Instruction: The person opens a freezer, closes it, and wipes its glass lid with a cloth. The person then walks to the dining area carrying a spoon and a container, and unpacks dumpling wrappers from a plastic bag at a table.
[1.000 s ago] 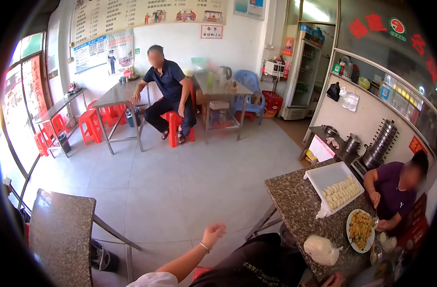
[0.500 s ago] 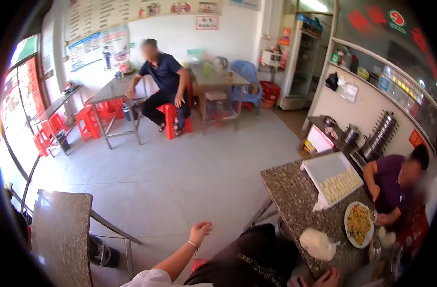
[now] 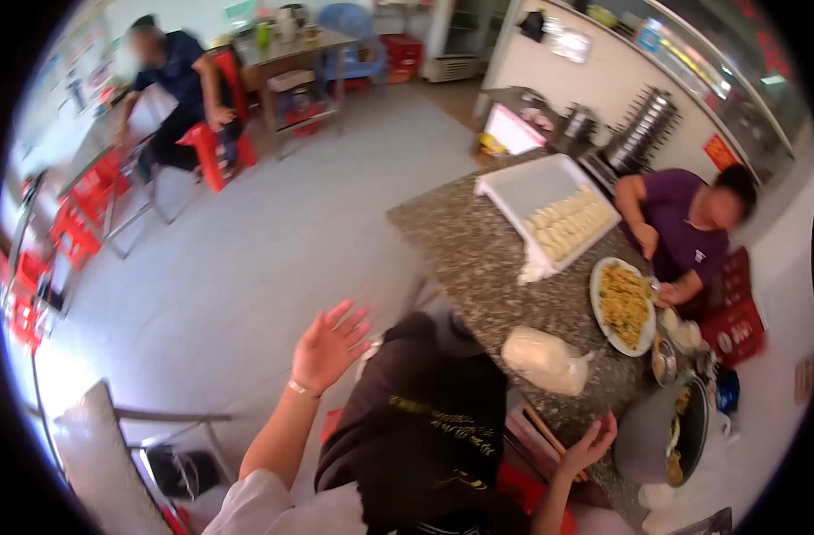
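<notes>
My left hand is raised over the floor beside my dark apron, fingers spread and nothing in it. At the near edge of the speckled table, my right hand has its fingers apart and holds nothing, close to some thin wooden sticks. Beyond it lies a bag of dough. A plate of chopped filling sits to the right, below a white tray with rows of dumplings. A large metal pot stands tilted at the right.
A person in purple sits across the table, hands near the plate. Another person sits on a red stool at the upper left. Steamers stand on a side counter. Another table is at lower left.
The view has turned to the right and downward. My left hand is raised higher with fingers spread wider. My right hand and the metal pot now show more fully.
</notes>
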`<state>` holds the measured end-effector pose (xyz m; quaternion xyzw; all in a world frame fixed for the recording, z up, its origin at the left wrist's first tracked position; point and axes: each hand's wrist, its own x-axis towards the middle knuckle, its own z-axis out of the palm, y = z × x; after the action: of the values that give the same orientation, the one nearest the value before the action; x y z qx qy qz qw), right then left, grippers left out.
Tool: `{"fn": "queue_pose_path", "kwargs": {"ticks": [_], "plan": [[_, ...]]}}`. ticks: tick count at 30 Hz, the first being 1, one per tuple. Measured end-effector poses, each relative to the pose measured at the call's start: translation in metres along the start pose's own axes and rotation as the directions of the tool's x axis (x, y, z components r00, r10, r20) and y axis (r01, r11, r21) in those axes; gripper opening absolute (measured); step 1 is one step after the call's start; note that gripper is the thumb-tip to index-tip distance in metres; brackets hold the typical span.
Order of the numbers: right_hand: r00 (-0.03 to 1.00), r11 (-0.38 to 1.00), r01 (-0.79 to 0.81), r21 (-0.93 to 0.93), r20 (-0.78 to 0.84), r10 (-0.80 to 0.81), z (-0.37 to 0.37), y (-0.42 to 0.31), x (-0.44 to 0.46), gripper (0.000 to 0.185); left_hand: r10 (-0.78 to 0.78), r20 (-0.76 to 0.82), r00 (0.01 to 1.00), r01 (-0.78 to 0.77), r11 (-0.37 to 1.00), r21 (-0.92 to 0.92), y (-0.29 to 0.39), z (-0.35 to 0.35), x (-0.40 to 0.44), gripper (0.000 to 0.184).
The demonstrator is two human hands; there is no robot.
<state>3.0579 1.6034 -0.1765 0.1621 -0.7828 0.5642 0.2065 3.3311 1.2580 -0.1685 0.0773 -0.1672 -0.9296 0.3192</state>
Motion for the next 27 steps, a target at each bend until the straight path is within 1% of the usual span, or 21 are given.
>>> {"fn": "queue_pose_path", "kwargs": {"ticks": [1,3,4,5,6,7,8,9,10,12,14,15,16,17,18,20,21,22,24,25,27], "plan": [[1.0,0.997,-0.009,0.071,0.011,0.008,0.003,-0.012,0.001,0.027,0.002,-0.024,1.0,-0.001,1.0,0.028,-0.002,-0.006,0.004,0.048],[0.998,0.997,0.065,0.041,0.017,-0.066,0.012,-0.044,0.006,0.027,0.016,-0.18,0.984,-0.002,0.997,0.075,-0.006,-0.003,0.012,0.037],[0.994,0.993,0.105,0.051,0.027,-0.106,0.021,-0.06,0.01,0.027,-0.028,-0.162,0.986,0.04,0.997,0.07,-0.008,-0.017,0.016,0.037],[0.995,0.995,0.1,0.022,-0.002,-0.1,0.031,-0.074,0.015,0.027,0.013,-0.155,0.988,0.003,0.994,0.106,-0.01,-0.035,0.02,0.027],[0.986,0.986,0.143,0.089,0.076,-0.149,0.042,-0.087,0.02,0.027,0.058,-0.151,0.987,-0.037,0.989,0.14,-0.012,-0.043,0.027,0.019],[0.966,0.971,0.179,0.161,0.157,-0.204,0.05,-0.095,0.024,0.027,0.028,-0.145,0.989,-0.008,0.991,0.133,-0.013,-0.046,0.033,0.019],[0.969,0.974,0.175,0.141,0.15,-0.196,0.058,-0.1,0.027,0.027,0.037,-0.2,0.979,-0.006,0.989,0.15,-0.012,-0.042,0.037,0.015],[0.95,0.972,0.166,0.165,0.239,-0.203,0.069,-0.104,0.029,0.027,0.056,-0.258,0.964,-0.011,0.985,0.17,-0.011,-0.041,0.041,0.014],[0.919,0.969,0.152,0.197,0.332,-0.211,0.081,-0.108,0.032,0.027,0.051,-0.265,0.963,-0.006,0.986,0.168,-0.01,-0.046,0.044,0.014],[0.902,0.971,0.16,0.175,0.373,-0.216,0.107,-0.126,0.039,0.022,0.054,-0.283,0.958,-0.022,0.993,0.115,-0.009,-0.063,0.052,0.016],[0.788,0.966,0.229,0.117,0.56,-0.255,0.137,-0.145,0.049,0.021,0.081,-0.247,0.966,-0.058,0.993,0.1,-0.006,-0.078,0.064,0.016],[0.796,0.972,0.212,0.096,0.56,-0.229,0.156,-0.151,0.05,0.022,0.077,-0.271,0.959,-0.051,0.993,0.103,-0.004,-0.082,0.07,0.016],[0.749,0.98,0.156,0.124,0.632,-0.199,0.174,-0.157,0.054,0.02,0.083,-0.295,0.952,-0.052,0.992,0.111,0.0,-0.088,0.077,0.016],[0.711,0.977,0.177,0.115,0.671,-0.208,0.193,-0.155,0.057,0.021,0.137,-0.294,0.946,-0.102,0.986,0.129,0.005,-0.095,0.087,0.016],[0.665,0.973,0.2,0.114,0.714,-0.221,0.212,-0.151,0.061,0.023,0.104,-0.368,0.924,-0.049,0.987,0.155,0.01,-0.101,0.094,0.013],[0.57,0.991,0.11,0.074,0.812,-0.124,0.25,-0.169,0.067,0.024,0.05,-0.532,0.846,0.056,0.982,0.181,0.02,-0.109,0.106,0.007],[0.543,0.993,0.089,0.082,0.832,-0.117,0.268,-0.169,0.068,0.025,0.042,-0.557,0.829,0.048,0.988,0.146,0.025,-0.112,0.11,0.004],[0.524,0.989,0.078,0.129,0.838,-0.151,0.286,-0.168,0.072,0.025,0.02,-0.561,0.827,0.084,0.984,0.159,0.031,-0.122,0.114,0.007],[0.417,0.98,0.186,0.071,0.897,-0.144,0.318,-0.165,0.078,0.034,-0.017,-0.634,0.773,0.136,0.981,0.14,0.041,-0.125,0.125,0.014],[0.353,0.979,0.189,0.077,0.925,-0.141,0.332,-0.157,0.079,0.042,-0.029,-0.668,0.744,0.151,0.98,0.127,0.046,-0.124,0.132,0.018],[0.335,0.972,0.194,0.129,0.923,-0.189,0.362,-0.174,0.085,0.042,-0.016,-0.722,0.692,0.179,0.972,0.151,0.058,-0.101,0.145,0.028]]}}
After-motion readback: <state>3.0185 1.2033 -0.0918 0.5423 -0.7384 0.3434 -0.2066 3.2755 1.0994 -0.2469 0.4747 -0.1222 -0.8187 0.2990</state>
